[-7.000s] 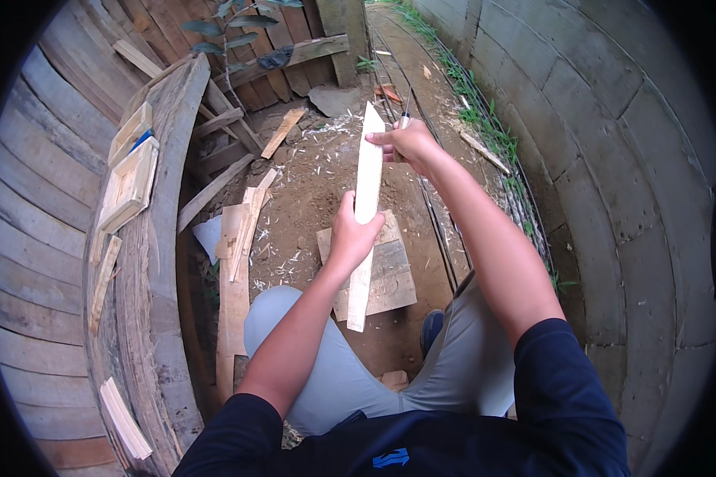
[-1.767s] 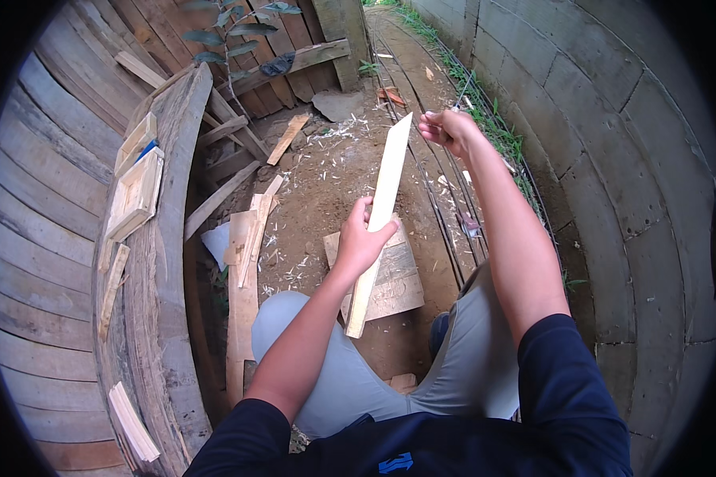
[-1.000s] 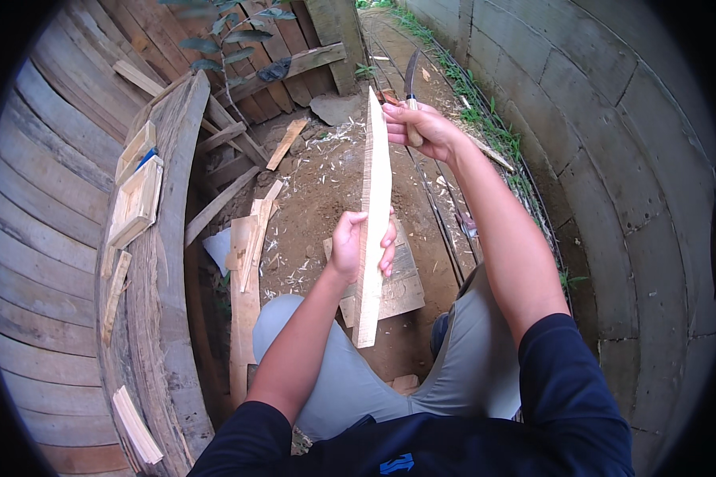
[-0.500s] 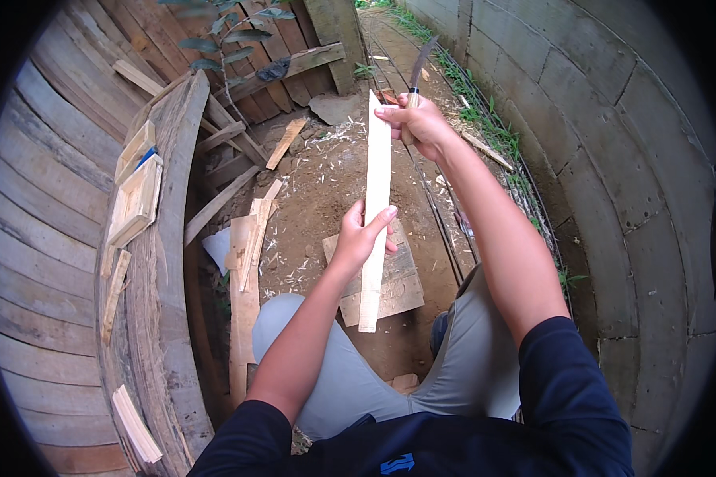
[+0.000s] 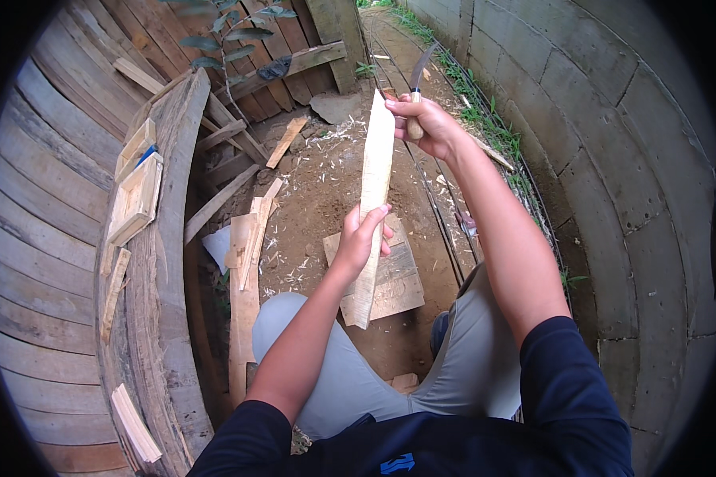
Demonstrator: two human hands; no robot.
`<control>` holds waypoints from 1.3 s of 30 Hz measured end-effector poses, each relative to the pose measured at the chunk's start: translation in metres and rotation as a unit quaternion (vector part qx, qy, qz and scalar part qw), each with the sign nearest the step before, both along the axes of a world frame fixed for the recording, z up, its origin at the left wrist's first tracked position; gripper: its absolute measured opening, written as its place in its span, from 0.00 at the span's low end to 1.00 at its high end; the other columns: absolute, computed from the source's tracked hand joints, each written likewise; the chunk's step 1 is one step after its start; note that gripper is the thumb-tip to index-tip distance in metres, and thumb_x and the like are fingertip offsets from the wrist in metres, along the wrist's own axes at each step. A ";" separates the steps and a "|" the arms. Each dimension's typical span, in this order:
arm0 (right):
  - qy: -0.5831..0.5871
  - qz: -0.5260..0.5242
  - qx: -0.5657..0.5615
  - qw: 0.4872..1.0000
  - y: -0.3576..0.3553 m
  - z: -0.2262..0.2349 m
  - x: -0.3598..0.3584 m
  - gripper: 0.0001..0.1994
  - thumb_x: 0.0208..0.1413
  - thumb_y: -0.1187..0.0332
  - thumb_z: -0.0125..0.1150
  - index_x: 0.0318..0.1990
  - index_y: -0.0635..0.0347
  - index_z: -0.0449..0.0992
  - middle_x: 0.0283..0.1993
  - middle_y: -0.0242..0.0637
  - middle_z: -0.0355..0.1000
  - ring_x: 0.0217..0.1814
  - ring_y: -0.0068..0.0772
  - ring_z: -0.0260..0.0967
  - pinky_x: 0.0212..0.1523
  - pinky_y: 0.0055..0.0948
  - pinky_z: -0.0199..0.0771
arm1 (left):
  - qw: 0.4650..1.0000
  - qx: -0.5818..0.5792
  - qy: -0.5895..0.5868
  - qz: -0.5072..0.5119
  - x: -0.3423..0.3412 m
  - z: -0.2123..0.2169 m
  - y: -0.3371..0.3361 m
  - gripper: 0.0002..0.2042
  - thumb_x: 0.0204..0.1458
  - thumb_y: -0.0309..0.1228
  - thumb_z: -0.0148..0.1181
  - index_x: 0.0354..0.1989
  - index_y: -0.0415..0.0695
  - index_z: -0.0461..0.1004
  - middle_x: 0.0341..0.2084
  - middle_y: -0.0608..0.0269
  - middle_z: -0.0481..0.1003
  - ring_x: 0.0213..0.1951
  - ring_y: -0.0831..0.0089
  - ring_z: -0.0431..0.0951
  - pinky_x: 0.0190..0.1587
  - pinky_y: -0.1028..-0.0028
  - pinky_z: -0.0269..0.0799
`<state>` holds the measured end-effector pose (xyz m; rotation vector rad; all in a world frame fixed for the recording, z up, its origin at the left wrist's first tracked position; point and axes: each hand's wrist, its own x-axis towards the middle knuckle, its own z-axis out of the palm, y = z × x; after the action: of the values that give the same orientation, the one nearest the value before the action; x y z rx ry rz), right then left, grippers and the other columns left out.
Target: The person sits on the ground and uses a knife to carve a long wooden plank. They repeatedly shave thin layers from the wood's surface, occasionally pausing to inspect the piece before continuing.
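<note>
A long pale strip of wood (image 5: pixel 376 159), pointed at its far end, stands nearly upright in the picture between my knees. My left hand (image 5: pixel 363 238) is wrapped round its lower half, thumb on the near face. Close to the pointed end, my right hand (image 5: pixel 428 126) grips a knife (image 5: pixel 416 95) with a light wooden handle and a dark curved blade aimed away from me. The fingertips of that hand are at the strip's right edge; whether they press on it I cannot tell. The blade is apart from the wood.
Below the strip a wooden board (image 5: pixel 402 274) lies on dirt among scattered shavings. Leftward runs a thick timber bench (image 5: pixel 163 318) bearing a small wooden box (image 5: pixel 135 199) and a bundle of thin sticks (image 5: pixel 136 423). A block wall (image 5: pixel 605 159) rises on the right.
The strip has turned about its length, showing a broader face, and its lower end has shifted slightly left. My right hand has slid a little right, the knife still in it.
</note>
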<state>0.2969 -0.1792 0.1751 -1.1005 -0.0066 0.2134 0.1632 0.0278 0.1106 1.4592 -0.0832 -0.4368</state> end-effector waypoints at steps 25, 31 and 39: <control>-0.021 0.026 0.026 0.999 -0.002 0.003 0.005 0.12 0.61 0.67 0.62 0.50 0.61 0.76 0.46 0.32 0.79 0.45 0.22 0.77 0.49 0.24 0.79 | 0.994 -0.084 0.022 -0.073 0.003 -0.010 0.006 0.25 0.58 0.49 0.41 0.51 0.39 0.69 0.17 0.64 0.68 0.13 0.75 0.70 0.16 0.77 0.69; 0.001 -0.017 0.023 1.000 0.001 0.003 0.003 0.08 0.59 0.69 0.63 0.42 0.59 0.74 0.41 0.33 0.78 0.41 0.22 0.75 0.45 0.25 0.77 | 0.999 -0.020 0.003 -0.033 -0.002 0.003 0.001 0.20 0.63 0.49 0.45 0.46 0.42 0.66 0.20 0.63 0.67 0.12 0.75 0.69 0.15 0.77 0.68; 0.004 -0.038 0.000 0.999 -0.001 0.000 0.006 0.09 0.59 0.66 0.65 0.42 0.58 0.72 0.38 0.32 0.76 0.40 0.25 0.76 0.39 0.25 0.76 | 0.983 -0.136 0.045 -0.110 0.000 -0.006 0.003 0.17 0.66 0.47 0.42 0.41 0.43 0.63 0.19 0.62 0.67 0.12 0.72 0.70 0.16 0.71 0.73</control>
<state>0.3027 -0.1798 0.1753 -1.0976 0.0412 0.1497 0.1635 0.0307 0.1045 1.1628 -0.2248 -0.6459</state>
